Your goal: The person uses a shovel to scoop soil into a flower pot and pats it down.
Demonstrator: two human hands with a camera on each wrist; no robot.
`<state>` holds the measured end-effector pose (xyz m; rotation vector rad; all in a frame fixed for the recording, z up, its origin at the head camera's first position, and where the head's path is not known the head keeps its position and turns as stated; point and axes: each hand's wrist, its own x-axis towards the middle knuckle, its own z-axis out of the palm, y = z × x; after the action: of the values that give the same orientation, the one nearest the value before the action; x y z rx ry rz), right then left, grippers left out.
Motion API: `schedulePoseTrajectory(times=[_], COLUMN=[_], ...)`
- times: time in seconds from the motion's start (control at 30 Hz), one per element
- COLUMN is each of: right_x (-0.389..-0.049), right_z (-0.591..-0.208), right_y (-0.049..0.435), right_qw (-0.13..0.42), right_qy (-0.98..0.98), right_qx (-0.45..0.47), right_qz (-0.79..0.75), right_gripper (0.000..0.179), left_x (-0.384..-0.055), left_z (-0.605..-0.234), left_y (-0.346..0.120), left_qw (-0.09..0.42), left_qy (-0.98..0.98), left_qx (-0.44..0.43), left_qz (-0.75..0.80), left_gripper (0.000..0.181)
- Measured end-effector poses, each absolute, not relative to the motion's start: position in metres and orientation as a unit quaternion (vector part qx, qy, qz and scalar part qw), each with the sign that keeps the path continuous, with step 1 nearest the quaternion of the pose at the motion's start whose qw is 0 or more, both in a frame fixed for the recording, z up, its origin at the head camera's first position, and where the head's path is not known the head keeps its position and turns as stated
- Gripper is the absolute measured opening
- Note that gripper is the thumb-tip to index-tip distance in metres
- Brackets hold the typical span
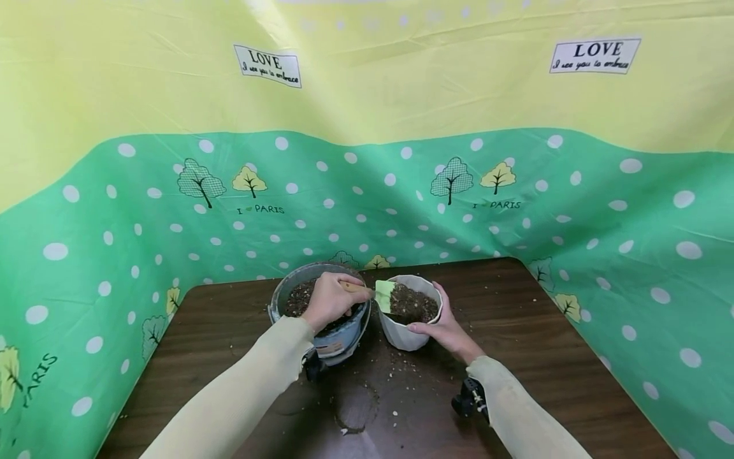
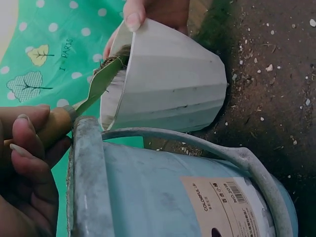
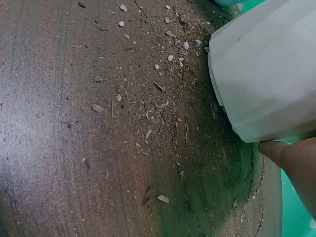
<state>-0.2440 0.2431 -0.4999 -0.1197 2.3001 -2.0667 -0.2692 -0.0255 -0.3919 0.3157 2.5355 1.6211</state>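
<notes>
My left hand (image 1: 331,299) grips the wooden handle (image 2: 55,126) of a small garden trowel with a light green blade (image 1: 383,295). The hand is over a blue-grey bucket (image 2: 143,182) of dark soil. The blade reaches past the bucket's rim into a white faceted plant pot (image 1: 404,334), where it meets brown soil (image 1: 414,304). On the pot's right side, my right hand (image 1: 449,327) holds it, thumb near the front rim and fingers around the far side. In the left wrist view the bucket's handle (image 2: 182,138) and paper label (image 2: 222,207) show.
Bits of soil and small white stones lie over the dark wooden table (image 1: 550,357). A ring of dirt (image 1: 357,430) marks the table in front of the pot. Behind stands a green and yellow patterned cloth (image 1: 367,191).
</notes>
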Motion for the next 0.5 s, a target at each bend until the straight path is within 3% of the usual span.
schedulePoseTrajectory(times=[0.33,0.5], right_x=[-0.2443,-0.2452], right_z=[-0.5007,-0.5010], right_y=[0.2422,0.2425], right_qw=[0.020,0.019], right_qy=[0.744,0.742], right_qx=[-0.033,-0.035], right_qz=[-0.667,-0.669], right_gripper=[0.115,0.115], left_x=[-0.2700,-0.2704], left_z=[-0.3911,-0.3880], left_y=[-0.0246,-0.0246], left_qw=[0.030,-0.017], left_qy=[0.852,0.869], left_qx=[0.119,0.132], left_qz=[0.508,0.477], left_gripper=[0.025,0.020])
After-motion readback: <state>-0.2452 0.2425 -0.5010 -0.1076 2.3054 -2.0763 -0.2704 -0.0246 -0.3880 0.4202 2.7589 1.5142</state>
